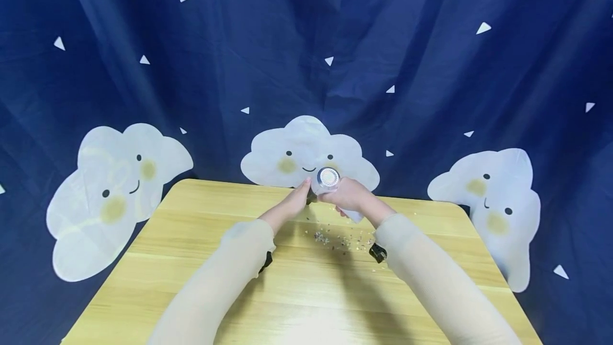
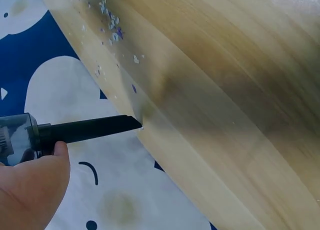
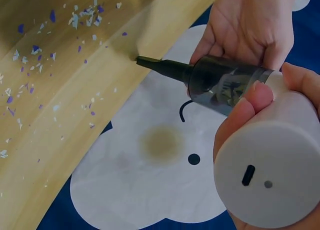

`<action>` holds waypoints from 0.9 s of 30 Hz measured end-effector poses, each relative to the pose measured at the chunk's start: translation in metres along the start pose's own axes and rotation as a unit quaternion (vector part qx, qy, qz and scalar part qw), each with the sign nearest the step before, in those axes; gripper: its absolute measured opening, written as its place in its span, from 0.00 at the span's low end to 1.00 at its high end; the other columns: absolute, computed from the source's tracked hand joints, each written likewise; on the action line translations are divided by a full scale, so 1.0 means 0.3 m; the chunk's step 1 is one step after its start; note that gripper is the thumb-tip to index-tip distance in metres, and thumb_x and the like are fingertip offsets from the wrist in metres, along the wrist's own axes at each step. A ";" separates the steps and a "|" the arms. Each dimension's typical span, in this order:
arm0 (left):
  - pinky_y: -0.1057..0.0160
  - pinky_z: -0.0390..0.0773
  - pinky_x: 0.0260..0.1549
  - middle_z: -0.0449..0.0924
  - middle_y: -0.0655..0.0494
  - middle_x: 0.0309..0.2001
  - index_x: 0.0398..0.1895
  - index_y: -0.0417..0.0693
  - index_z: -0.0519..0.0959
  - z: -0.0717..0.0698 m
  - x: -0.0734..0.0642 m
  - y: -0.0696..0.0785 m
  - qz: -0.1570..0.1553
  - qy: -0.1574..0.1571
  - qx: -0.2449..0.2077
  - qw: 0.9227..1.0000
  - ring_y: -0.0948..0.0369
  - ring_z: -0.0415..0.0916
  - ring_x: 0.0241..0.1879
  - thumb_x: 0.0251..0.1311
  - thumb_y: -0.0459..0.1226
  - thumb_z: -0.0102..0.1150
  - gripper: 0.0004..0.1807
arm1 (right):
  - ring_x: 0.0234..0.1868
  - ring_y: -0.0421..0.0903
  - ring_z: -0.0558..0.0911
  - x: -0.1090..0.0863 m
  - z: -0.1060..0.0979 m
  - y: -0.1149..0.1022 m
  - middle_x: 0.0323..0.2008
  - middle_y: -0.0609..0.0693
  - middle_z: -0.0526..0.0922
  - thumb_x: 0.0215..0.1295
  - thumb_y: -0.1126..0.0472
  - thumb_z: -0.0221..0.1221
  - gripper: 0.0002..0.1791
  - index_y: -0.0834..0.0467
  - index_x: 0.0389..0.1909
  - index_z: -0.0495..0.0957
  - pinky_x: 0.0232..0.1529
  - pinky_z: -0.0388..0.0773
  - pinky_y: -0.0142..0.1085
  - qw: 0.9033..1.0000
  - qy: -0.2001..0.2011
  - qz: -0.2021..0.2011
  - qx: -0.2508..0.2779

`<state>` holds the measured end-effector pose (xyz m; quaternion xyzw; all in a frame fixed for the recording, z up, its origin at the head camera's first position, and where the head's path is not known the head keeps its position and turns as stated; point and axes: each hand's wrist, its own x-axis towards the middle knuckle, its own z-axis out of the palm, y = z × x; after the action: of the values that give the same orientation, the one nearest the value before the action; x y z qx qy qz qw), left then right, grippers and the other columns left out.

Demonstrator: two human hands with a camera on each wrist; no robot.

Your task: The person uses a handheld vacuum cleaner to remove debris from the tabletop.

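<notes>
A handheld vacuum cleaner (image 3: 265, 170) with a white body, a see-through dust cup (image 3: 215, 90) and a flat black nozzle (image 2: 90, 129) is held between both hands near the table's far edge. My right hand (image 1: 351, 196) grips the white body, fingers wrapped around it. At the front, my left hand (image 2: 35, 185) holds the dust cup by the nozzle's base; part of its fingers is hidden behind the cup. The nozzle tip points down right at the tabletop's edge. Small white and purple paper scraps (image 3: 80, 17) lie scattered close by on the wooden table (image 1: 191, 260).
Beyond the table's far edge hangs a dark blue curtain (image 1: 206, 68) with white clouds and triangles. Black wrist straps show at both sleeve cuffs. The scraps spread toward the table's middle, with a denser clump among them.
</notes>
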<state>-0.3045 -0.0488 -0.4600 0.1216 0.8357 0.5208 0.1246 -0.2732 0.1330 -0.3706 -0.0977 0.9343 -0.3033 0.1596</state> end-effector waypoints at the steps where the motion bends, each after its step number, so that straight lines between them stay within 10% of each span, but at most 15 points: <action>1: 0.40 0.46 0.73 0.53 0.47 0.78 0.80 0.51 0.51 0.003 -0.002 0.003 0.000 -0.002 -0.001 1.000 0.45 0.48 0.76 0.72 0.66 0.10 0.44 | 0.16 0.46 0.77 -0.005 -0.002 0.001 0.18 0.52 0.78 0.60 0.43 0.66 0.20 0.57 0.33 0.78 0.19 0.76 0.37 1.000 0.001 0.003 0.004; 27: 0.38 0.56 0.70 0.63 0.44 0.73 0.77 0.54 0.60 0.061 -0.079 0.041 -0.007 0.003 0.022 1.000 0.41 0.59 0.71 0.67 0.71 0.10 0.48 | 0.13 0.46 0.75 -0.097 -0.037 0.038 0.15 0.53 0.76 0.63 0.48 0.66 0.17 0.59 0.39 0.80 0.16 0.77 0.37 0.997 -0.043 -0.021 0.064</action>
<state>-0.2754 -0.0362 -0.4548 0.1168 0.8482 0.5018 0.1228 -0.2510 0.1562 -0.3620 -0.1196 0.9030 -0.3612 0.1996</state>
